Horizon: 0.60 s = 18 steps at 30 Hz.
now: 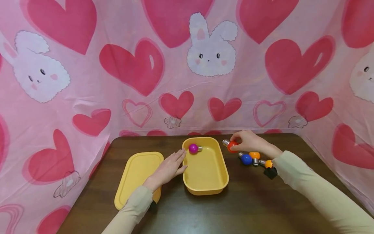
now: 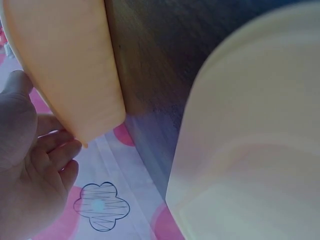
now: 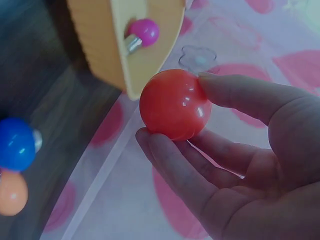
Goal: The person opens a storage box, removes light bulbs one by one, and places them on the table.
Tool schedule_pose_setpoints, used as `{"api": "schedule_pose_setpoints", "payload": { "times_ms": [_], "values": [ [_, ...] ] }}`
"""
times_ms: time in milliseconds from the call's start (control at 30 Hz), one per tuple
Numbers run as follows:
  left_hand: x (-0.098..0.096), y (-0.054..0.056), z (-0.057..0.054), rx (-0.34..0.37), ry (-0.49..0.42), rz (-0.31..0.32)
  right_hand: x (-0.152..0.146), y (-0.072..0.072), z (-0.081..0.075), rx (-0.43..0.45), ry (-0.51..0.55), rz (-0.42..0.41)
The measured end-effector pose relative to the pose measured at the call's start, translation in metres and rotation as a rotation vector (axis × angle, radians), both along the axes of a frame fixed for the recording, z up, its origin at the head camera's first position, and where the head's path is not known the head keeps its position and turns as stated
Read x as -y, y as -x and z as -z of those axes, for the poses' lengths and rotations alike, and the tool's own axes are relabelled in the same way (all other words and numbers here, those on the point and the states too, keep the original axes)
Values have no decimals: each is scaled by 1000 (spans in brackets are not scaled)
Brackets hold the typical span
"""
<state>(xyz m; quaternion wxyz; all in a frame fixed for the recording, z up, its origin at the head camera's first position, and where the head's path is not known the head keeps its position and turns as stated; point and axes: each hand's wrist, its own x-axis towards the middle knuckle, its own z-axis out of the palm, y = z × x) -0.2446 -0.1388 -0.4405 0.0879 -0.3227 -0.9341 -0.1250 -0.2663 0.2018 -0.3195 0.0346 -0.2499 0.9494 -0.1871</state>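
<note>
My right hand (image 1: 250,142) pinches a red light bulb (image 3: 175,105) by its round glass between thumb and fingers, just right of the yellow box. In the head view the bulb's metal screw base points left toward the box rim. A magenta bulb (image 1: 193,149) lies inside the yellow box (image 1: 205,191), in its far left corner. My left hand (image 1: 167,169) has its fingers extended, with the fingertips at the box's left rim. The left wrist view shows the thumb and fingers along the rim and outer wall (image 2: 70,65).
Right of the box lie a blue bulb (image 1: 246,159), an orange bulb (image 1: 254,155) and a yellow-orange bulb (image 1: 268,164) near my right sleeve. A flat yellow lid (image 1: 137,175) rests on the dark wooden table (image 1: 193,214), left of the box and partly under my left arm. Pink heart-patterned cloth surrounds the table.
</note>
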Motion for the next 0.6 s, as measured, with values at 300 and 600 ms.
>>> {"api": "schedule_pose_setpoints", "payload": {
  "times_ms": [300,600],
  "values": [
    [1,0,1,17,-1,-4,-39,-3,0,52,-12,105],
    [0,-2,-2,26,4,-8,-88,-1,11,78,-11,232]
  ]
}}
